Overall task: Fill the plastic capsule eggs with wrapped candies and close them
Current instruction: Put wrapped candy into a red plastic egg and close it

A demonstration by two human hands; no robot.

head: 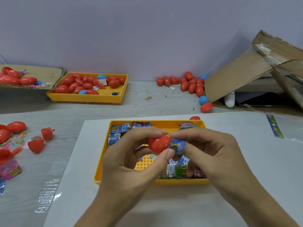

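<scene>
Red plastic egg half [158,143] pinched in left hand [131,161], thumb below, fingers above. Blue wrapped candy [177,145] at its open end, pinched by right hand [211,151]. Both held above yellow tray [180,181] of wrapped candies [177,170].

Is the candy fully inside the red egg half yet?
No, partly out. The blue candy sticks out of the egg half held by the left hand; the right hand pinches it.
</scene>
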